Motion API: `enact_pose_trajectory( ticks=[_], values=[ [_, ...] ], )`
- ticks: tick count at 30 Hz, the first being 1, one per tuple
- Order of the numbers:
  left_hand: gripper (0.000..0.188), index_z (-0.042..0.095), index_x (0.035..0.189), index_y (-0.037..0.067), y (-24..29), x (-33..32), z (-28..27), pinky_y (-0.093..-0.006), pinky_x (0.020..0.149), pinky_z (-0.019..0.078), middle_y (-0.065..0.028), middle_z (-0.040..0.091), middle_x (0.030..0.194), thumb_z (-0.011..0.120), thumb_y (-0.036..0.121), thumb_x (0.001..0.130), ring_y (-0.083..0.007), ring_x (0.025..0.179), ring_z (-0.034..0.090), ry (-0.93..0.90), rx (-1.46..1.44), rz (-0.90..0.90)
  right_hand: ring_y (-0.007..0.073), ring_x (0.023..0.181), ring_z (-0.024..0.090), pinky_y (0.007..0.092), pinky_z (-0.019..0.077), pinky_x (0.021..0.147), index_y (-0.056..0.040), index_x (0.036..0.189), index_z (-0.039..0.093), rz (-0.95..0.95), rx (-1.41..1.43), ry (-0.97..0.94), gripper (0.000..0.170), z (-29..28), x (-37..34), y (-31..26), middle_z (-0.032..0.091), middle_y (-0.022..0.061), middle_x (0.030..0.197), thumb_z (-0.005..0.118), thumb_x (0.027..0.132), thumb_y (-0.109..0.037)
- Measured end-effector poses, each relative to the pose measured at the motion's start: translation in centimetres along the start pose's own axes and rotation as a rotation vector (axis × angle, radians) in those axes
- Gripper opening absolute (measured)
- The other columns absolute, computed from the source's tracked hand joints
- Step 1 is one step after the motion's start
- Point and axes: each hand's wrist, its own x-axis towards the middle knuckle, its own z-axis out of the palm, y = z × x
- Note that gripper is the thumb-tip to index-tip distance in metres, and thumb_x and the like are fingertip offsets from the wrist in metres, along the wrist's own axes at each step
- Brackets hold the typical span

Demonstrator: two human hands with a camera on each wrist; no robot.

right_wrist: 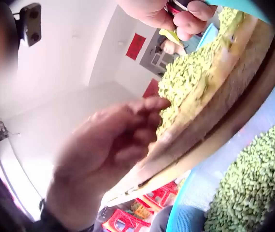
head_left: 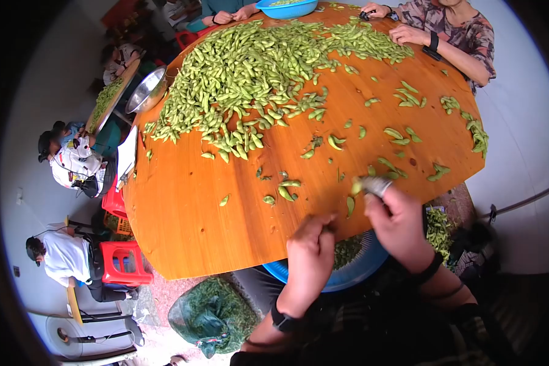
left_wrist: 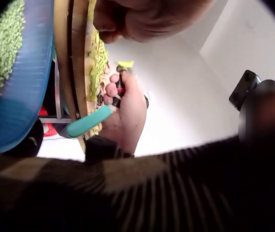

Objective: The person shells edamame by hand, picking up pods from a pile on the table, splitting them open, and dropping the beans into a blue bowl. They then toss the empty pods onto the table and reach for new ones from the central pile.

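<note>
My right hand [head_left: 402, 229] grips a small tool, blurred in the head view. The left wrist view shows its teal handle [left_wrist: 91, 121] and a black and red part. A green pod [head_left: 356, 186] is at the thumb and fingertips, over the wooden table [head_left: 183, 226]. Left of it, my left hand [head_left: 310, 253] hangs over the near edge with fingers loosely curled; nothing shows in its grasp in the right wrist view. Below both hands is a blue basin [head_left: 341, 282] with shelled green beans [right_wrist: 253, 179].
A large heap of pods [head_left: 244, 73] covers the table's far left part; loose pods lie at the right. Two people sit across it, near a blue bowl [head_left: 290, 8]. A metal bowl [head_left: 145, 91], red stool [head_left: 123, 262] and green net bag [head_left: 210, 317] stand leftward.
</note>
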Motion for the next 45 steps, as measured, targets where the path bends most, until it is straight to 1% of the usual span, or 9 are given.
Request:
enact_pose_trajectory(
  ticks=[1,5,13,19,24,29,31,37,45],
  values=[
    [0.021,0.064,0.101,-0.001,0.3,-0.6,-0.6,-0.0354,0.070,0.0518,-0.0165,0.064,0.084,0.054,-0.006,0.083,-0.0333,0.074,0.063,-0.002,0.061,0.049,0.0056,0.060,0.051,0.0268,0.0429,0.054,-0.0007,0.110,0.066,0.052,0.020,0.035,0.021,-0.8,0.5,0.4,0.056,0.0020,0.067,0.058,0.090,-0.001],
    [0.023,0.066,0.097,0.001,2.4,-1.6,-2.7,-0.0384,0.077,0.0509,-0.0146,0.065,0.091,0.059,-0.008,0.077,-0.0327,0.086,0.062,-0.265,0.241,0.184,0.0086,0.059,0.053,0.0262,0.0434,0.054,0.0010,0.105,0.064,0.070,-0.134,0.087,0.015,-5.2,3.1,3.4,0.057,0.0048,0.066,0.055,0.092,-0.003],
    [0.015,0.068,0.093,0.003,-0.2,5.9,-2.8,-0.0425,0.078,0.0487,-0.0146,0.061,0.095,0.064,-0.002,0.080,-0.0356,0.090,0.057,0.147,0.819,0.289,0.0098,0.060,0.051,0.0271,0.0427,0.055,0.0033,0.101,0.059,0.024,-0.122,0.083,0.012,-7.0,3.3,6.4,0.055,0.0071,0.069,0.055,0.090,0.000],
    [0.010,0.068,0.093,0.003,-0.5,6.9,-2.4,-0.0383,0.071,0.0525,-0.0153,0.065,0.094,0.064,0.001,0.084,-0.0364,0.076,0.063,0.136,0.631,0.252,0.0049,0.057,0.054,0.0224,0.0445,0.052,-0.0007,0.118,0.061,0.139,0.154,-0.200,0.029,-5.2,1.7,2.6,0.059,0.0020,0.072,0.049,0.092,0.002],
    [0.020,0.066,0.113,-0.002,0.6,4.1,0.1,-0.0184,0.056,0.0432,0.0001,0.062,0.085,0.056,0.005,0.097,-0.0033,0.066,0.052,-0.083,-0.040,-0.029,0.0055,0.053,0.055,0.0207,0.0449,0.047,0.0005,0.114,0.059,0.335,0.436,-0.530,0.021,-2.5,2.0,0.9,0.063,0.0028,0.076,0.049,0.097,-0.006],
    [0.030,0.061,0.126,0.001,0.7,3.0,0.7,-0.0214,0.057,0.0462,-0.0040,0.061,0.083,0.057,0.003,0.096,-0.0064,0.064,0.056,-0.092,0.151,0.089,0.0049,0.051,0.055,0.0200,0.0420,0.044,0.0001,0.096,0.060,0.410,0.540,-0.565,0.013,-2.2,1.7,0.4,0.062,0.0019,0.074,0.050,0.098,-0.009],
    [0.039,0.061,0.126,0.003,1.3,2.7,0.9,-0.0335,0.061,0.0530,-0.0130,0.058,0.080,0.061,-0.004,0.088,-0.0237,0.066,0.064,-0.048,0.312,0.273,0.0048,0.051,0.054,0.0203,0.0412,0.043,-0.0003,0.090,0.059,0.430,0.500,-0.568,0.015,-2.3,1.4,0.5,0.061,0.0012,0.071,0.051,0.098,-0.010],
    [0.045,0.061,0.127,0.005,0.6,1.9,1.1,-0.0348,0.063,0.0541,-0.0147,0.061,0.081,0.065,-0.005,0.083,-0.0274,0.069,0.066,-0.079,0.292,0.200,0.0047,0.049,0.052,0.0211,0.0390,0.043,-0.0006,0.084,0.058,0.467,0.498,-0.568,0.018,-2.9,0.9,-0.3,0.058,0.0003,0.066,0.052,0.097,-0.011],
    [0.036,0.064,0.122,0.001,0.1,1.6,1.2,-0.0261,0.066,0.0541,-0.0114,0.069,0.083,0.064,-0.005,0.087,-0.0114,0.069,0.068,-0.026,0.273,0.206,0.0037,0.051,0.050,0.0211,0.0383,0.045,-0.0006,0.087,0.057,0.447,0.538,-0.520,0.012,-1.9,0.3,0.1,0.057,0.0002,0.068,0.052,0.097,-0.006]
  ],
)
